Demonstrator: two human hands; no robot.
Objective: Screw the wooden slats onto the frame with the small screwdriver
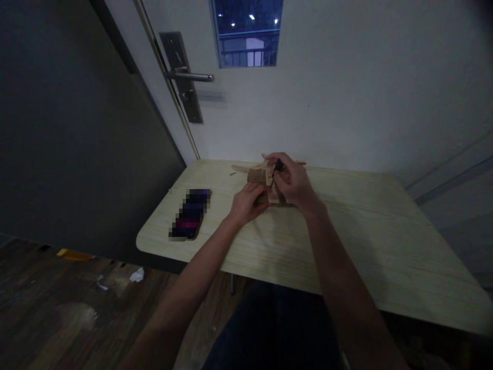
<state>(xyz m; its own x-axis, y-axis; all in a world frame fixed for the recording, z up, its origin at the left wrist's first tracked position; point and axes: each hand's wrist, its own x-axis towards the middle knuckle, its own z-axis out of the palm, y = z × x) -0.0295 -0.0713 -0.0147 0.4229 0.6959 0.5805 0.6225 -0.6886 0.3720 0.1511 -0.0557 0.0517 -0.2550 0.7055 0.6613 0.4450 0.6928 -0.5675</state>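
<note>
My right hand is closed round a screwdriver with a black handle, held tilted with its thin shaft pointing down at a pale wooden strip. Under the strip lies a brown wooden block with small dark holes on its top. Fingers and thumb of my left hand grip the near left side of these wooden pieces. The screwdriver's tip and part of the wood are hidden by my fingers. Thin wooden sticks poke out behind the block, and a small screw lies to its left.
The pale wood-grain table stands against a white door with a metal handle and a small window. A phone, partly blurred out, lies on the table's left. White scraps are on the floor.
</note>
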